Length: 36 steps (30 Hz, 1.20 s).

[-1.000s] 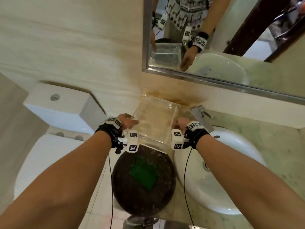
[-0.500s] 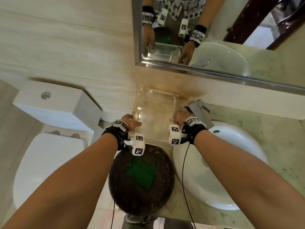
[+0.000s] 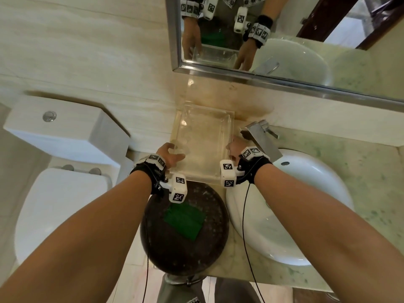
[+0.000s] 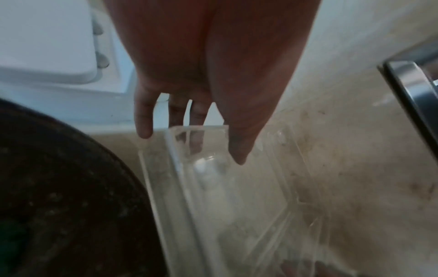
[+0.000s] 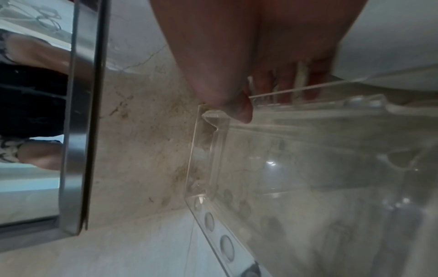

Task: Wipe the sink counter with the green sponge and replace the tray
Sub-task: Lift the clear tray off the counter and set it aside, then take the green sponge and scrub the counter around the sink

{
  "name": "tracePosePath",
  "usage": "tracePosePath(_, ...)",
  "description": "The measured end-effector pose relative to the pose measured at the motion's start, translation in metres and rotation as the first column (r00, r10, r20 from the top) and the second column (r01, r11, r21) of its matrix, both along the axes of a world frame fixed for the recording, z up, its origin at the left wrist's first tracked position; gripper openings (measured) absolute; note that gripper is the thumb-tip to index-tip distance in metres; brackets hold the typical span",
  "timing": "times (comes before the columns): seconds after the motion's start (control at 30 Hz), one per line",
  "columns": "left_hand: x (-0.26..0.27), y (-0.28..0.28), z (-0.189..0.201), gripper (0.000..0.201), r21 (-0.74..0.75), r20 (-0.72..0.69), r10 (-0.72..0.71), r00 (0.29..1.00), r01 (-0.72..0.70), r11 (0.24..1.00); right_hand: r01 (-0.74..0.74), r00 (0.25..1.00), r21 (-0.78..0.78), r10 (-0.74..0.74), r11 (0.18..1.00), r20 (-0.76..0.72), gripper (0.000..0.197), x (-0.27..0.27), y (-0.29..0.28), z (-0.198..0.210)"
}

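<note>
The clear plastic tray (image 3: 203,141) lies on the stained counter against the wall, left of the faucet. My left hand (image 3: 172,154) holds its left wall, thumb inside and fingers outside (image 4: 215,150). My right hand (image 3: 234,147) pinches the right wall, thumb on the rim (image 5: 265,99). In both wrist views the tray (image 4: 237,206) (image 5: 308,168) is empty. The green sponge (image 3: 184,220) lies on a dark round dish (image 3: 185,254) just in front of the tray, untouched.
A white basin (image 3: 295,215) with a steel faucet (image 3: 260,138) sits right of the tray on the green-flecked counter (image 3: 360,182). A toilet (image 3: 61,211) and cistern (image 3: 54,132) stand to the left. The mirror (image 3: 284,29) hangs above.
Both hands have carried the tray away from me toward the wall and lowered it to the counter. The sponge and dish have not moved.
</note>
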State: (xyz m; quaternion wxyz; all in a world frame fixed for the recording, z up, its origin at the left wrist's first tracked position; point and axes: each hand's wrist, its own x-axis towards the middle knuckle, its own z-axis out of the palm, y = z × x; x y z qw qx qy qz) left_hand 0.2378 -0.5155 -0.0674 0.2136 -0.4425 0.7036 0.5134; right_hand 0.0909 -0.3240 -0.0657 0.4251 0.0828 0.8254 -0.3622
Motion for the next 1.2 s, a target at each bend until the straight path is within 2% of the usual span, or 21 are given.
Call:
tracePosePath(0.07,0.003,0.003,0.0,0.063,-0.031,0.015,-0.086,0.996,0.087,0.996,-0.164,0.986,0.136,0.168,0.977,-0.022,0.038,0.004,0.001,0.001)
tracePosePath(0.13,0.007,0.006,-0.002,0.069,-0.038,0.061,-0.169,0.984,0.171,0.985,-0.262,0.963,0.173,0.268,0.95,-0.013,0.038,0.008,0.003,-0.007)
tracePosePath(0.27,0.011,0.009,-0.005,0.075,-0.014,0.08,-0.21,0.974,0.212,0.977,-0.103,0.994,0.029,0.103,0.994,0.021,0.036,-0.013,0.014,-0.081)
tracePosePath(0.3,0.011,0.008,-0.004,0.075,-0.021,0.074,-0.214,0.974,0.216,0.976,-0.074,0.997,-0.003,0.074,0.997,0.029,0.037,-0.013,0.017,-0.087)
tracePosePath(0.37,0.012,0.008,-0.005,0.074,-0.031,0.071,-0.223,0.972,0.226,0.974,0.001,0.999,-0.054,0.001,0.999,0.036,0.04,-0.002,0.014,-0.069)
tracePosePath(0.47,0.016,0.006,-0.009,0.072,0.0,0.057,-0.201,0.978,0.201,0.98,0.008,0.999,-0.084,-0.005,0.996,0.038,0.042,0.014,0.008,-0.042)
tracePosePath(0.53,0.017,0.006,-0.012,0.073,-0.008,0.049,-0.192,0.98,0.193,0.981,0.011,0.999,-0.086,-0.007,0.996,0.045,0.038,0.015,0.005,-0.043)
tracePosePath(0.6,0.017,0.007,-0.013,0.073,-0.009,0.072,-0.193,0.979,0.194,0.981,0.039,0.999,-0.082,-0.036,0.996,0.04,0.025,0.019,0.0,-0.033)
tracePosePath(0.67,0.017,0.011,-0.014,0.071,0.003,0.077,-0.189,0.979,0.189,0.982,0.03,0.999,-0.051,-0.029,0.998,0.02,0.028,0.018,-0.002,-0.028)
tracePosePath(0.73,0.017,0.013,-0.017,0.072,-0.002,0.06,-0.174,0.983,0.174,0.985,-0.011,1.0,-0.013,0.011,1.0,-0.023,0.037,0.016,0.001,-0.032)
tracePosePath(0.8,0.016,0.015,-0.022,0.071,-0.04,0.062,-0.179,0.982,0.182,0.983,-0.027,0.999,-0.016,0.026,1.0,-0.021,0.033,0.014,0.001,-0.039)
tracePosePath(0.9,0.016,0.017,-0.023,0.07,-0.083,0.083,-0.185,0.979,0.192,0.978,-0.098,0.993,0.069,0.102,0.993,-0.053,0.031,0.018,0.001,-0.03)
tracePosePath(1.0,0.014,0.019,-0.022,0.07,-0.077,0.079,-0.153,0.985,0.159,0.984,-0.286,0.95,0.192,0.304,0.939,-0.074,0.034,0.016,0.003,-0.032)
tracePosePath(1.07,0.015,0.018,-0.023,0.067,-0.119,0.123,-0.175,0.977,0.189,0.975,-0.301,0.943,0.223,0.324,0.927,-0.071,0.028,0.015,0.002,-0.035)
tracePosePath(1.13,0.015,0.016,-0.021,0.068,-0.154,0.158,-0.209,0.965,0.233,0.96,-0.284,0.95,0.197,0.303,0.938,-0.074,0.043,0.015,0.002,-0.038)
tracePosePath(1.2,0.016,0.016,-0.019,0.065,-0.153,0.139,-0.227,0.964,0.247,0.957,-0.175,0.978,0.182,0.191,0.968,-0.078,0.058,0.017,0.004,-0.04)
